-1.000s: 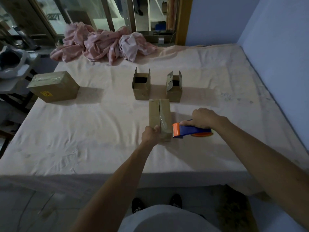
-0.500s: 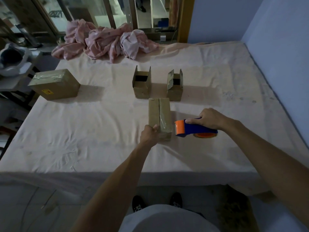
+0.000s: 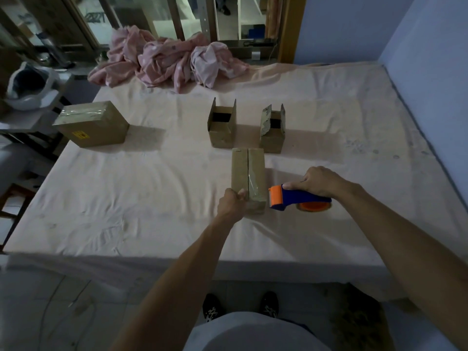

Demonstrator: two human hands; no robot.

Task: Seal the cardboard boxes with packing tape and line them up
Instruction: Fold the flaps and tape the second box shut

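- The narrow box lies on the sheet-covered surface, near centre, with its long axis running from near to far
- Both top flaps of the narrow box are closed and meet at a centre seam; a glossy strip of clear tape covers the near part of the top
- The left hand grasps the near left corner of the narrow box, with the thumb resting on the top face
- The right hand is wrapped around the blue handle of the tape dispenser
- The orange head of the tape dispenser faces left and sits just beside the near right side of the narrow box; contact cannot be confirmed
- The orange tape roll hangs below the handle, close to the surface
- The left open box stands just beyond the narrow box, with its flaps upright
- The right open box stands beside it, a small gap apart, also with its flaps upright
- The sealed box is larger, carries tape across its top, and sits well apart at the far left edge of the surface
- A pile of pink cloth lies along the far edge
- A blue wall borders the right side
- Two dark shoes are visible on the floor below the near edge
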